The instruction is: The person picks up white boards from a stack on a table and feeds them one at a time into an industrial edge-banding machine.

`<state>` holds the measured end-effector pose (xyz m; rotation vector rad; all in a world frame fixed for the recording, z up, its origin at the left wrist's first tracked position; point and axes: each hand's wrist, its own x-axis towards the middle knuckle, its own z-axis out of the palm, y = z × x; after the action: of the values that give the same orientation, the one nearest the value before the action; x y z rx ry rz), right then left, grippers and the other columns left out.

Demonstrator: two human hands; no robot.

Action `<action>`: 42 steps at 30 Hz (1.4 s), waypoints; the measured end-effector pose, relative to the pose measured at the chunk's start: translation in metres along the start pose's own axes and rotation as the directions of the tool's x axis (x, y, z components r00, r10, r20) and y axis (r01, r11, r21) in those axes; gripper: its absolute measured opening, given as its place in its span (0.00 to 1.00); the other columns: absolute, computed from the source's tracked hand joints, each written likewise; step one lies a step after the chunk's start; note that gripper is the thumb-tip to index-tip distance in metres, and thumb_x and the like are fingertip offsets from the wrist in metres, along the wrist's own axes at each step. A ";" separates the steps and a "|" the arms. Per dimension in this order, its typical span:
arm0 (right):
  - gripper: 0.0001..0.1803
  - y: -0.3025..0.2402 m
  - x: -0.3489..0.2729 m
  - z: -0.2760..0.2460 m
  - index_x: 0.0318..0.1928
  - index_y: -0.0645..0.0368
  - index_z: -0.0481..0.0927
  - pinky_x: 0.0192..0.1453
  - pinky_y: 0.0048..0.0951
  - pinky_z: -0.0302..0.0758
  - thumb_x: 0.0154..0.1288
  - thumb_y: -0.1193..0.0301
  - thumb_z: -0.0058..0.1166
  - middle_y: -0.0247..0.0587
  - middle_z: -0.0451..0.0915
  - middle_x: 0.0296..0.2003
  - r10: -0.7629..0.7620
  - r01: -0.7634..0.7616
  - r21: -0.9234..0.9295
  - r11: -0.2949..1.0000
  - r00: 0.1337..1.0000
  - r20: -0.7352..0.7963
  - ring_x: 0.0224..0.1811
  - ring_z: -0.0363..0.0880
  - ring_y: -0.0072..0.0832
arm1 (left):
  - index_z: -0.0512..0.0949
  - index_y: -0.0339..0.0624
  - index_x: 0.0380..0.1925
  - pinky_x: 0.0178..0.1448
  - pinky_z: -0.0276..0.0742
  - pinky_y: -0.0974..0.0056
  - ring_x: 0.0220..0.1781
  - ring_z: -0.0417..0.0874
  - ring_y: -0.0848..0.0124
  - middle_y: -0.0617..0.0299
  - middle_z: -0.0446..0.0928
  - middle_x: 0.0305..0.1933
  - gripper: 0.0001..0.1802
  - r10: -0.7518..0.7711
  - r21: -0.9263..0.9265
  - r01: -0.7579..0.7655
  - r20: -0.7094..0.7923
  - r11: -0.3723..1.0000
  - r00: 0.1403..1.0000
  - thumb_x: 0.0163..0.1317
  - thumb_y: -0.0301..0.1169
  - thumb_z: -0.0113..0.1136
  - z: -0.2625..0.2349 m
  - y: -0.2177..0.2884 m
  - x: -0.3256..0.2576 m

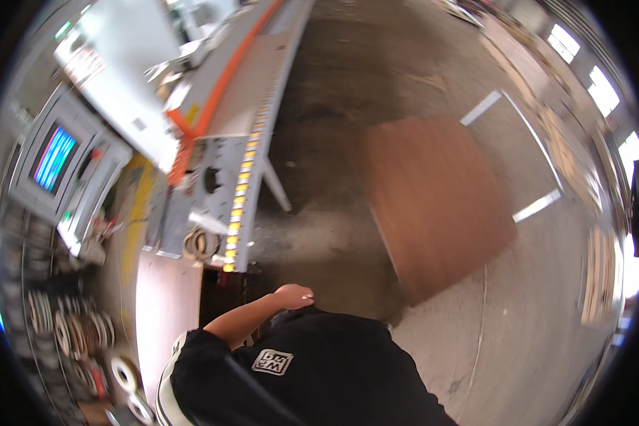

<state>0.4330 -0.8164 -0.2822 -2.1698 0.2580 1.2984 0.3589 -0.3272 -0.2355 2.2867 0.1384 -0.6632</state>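
My left hand [295,295] is held in front of my waist, its forearm bent across from the left sleeve. Its fingers are curled in, with nothing seen sticking out of them. My right hand is out of sight. Nearest to the left hand is the end of a long machine bed [238,213] with a row of yellow and white rollers along its edge. A roll of brown edge-banding tape [200,243] rests at that end. To the right lies a large brown wood panel [440,206], blurred and apart from my hand.
An orange rail [224,82] runs along the machine. At left stands a control console [67,167] with a lit screen, and below it several tape rolls [82,334]. A pale board [165,305] lies beside me. White lines [536,206] mark the floor; stacked boards [600,277] stand far right.
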 end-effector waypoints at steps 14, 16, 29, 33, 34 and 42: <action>0.22 0.265 0.026 -0.178 0.38 0.55 0.89 0.42 0.40 0.81 0.65 0.51 0.53 0.45 0.88 0.36 0.245 -0.245 0.014 0.969 0.969 -0.002 0.37 0.87 0.40 | 0.85 0.50 0.47 0.58 0.78 0.53 0.54 0.84 0.54 0.54 0.85 0.50 0.20 -0.114 -0.003 0.114 0.057 0.993 0.992 0.66 0.49 0.55 0.182 0.193 0.139; 0.28 0.306 0.038 -0.233 0.31 0.54 0.88 0.40 0.41 0.80 0.64 0.44 0.47 0.45 0.85 0.24 -0.217 0.099 -0.317 0.943 0.907 -0.362 0.30 0.84 0.42 | 0.85 0.52 0.46 0.56 0.79 0.54 0.52 0.86 0.57 0.57 0.86 0.46 0.18 0.014 0.093 -0.015 0.014 0.996 1.000 0.66 0.47 0.56 0.187 0.246 0.182; 0.16 0.078 -0.153 -0.600 0.26 0.53 0.62 0.37 0.30 0.72 0.63 0.82 0.55 0.32 0.71 0.29 -0.412 0.989 0.124 -0.085 0.078 -0.908 0.34 0.71 0.24 | 0.84 0.40 0.40 0.42 0.79 0.62 0.35 0.83 0.73 0.62 0.85 0.36 0.12 -0.177 -0.041 0.223 0.475 0.974 0.862 0.67 0.37 0.60 0.210 0.385 0.463; 0.17 0.055 -0.157 -0.701 0.26 0.50 0.60 0.39 0.35 0.75 0.62 0.84 0.51 0.30 0.68 0.28 -0.494 0.980 0.010 -0.198 -0.091 -0.864 0.34 0.71 0.27 | 0.84 0.37 0.42 0.44 0.78 0.62 0.39 0.83 0.67 0.56 0.85 0.39 0.12 0.126 -0.171 -0.045 0.497 0.984 0.859 0.66 0.34 0.60 0.250 0.365 0.558; 0.17 0.055 -0.151 -0.725 0.26 0.49 0.60 0.39 0.35 0.75 0.61 0.83 0.50 0.30 0.68 0.28 -0.495 0.986 0.005 -0.168 -0.080 -0.865 0.34 0.71 0.27 | 0.84 0.36 0.42 0.47 0.79 0.60 0.43 0.84 0.63 0.54 0.85 0.40 0.12 0.105 -0.084 -0.073 0.478 0.994 0.872 0.66 0.32 0.60 0.256 0.410 0.565; 0.16 0.037 -0.099 -0.892 0.24 0.50 0.61 0.40 0.34 0.74 0.58 0.84 0.51 0.31 0.72 0.28 -0.471 0.937 0.068 -0.343 -0.109 -0.875 0.35 0.71 0.28 | 0.83 0.36 0.41 0.44 0.80 0.60 0.39 0.83 0.67 0.57 0.84 0.38 0.13 0.009 0.062 -0.048 0.526 0.997 0.850 0.67 0.35 0.60 0.206 0.601 0.701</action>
<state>1.0250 -1.3734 0.0990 -1.0295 -0.4820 -0.4664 1.0482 -0.9690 -0.3299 2.0812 -0.1863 -1.2700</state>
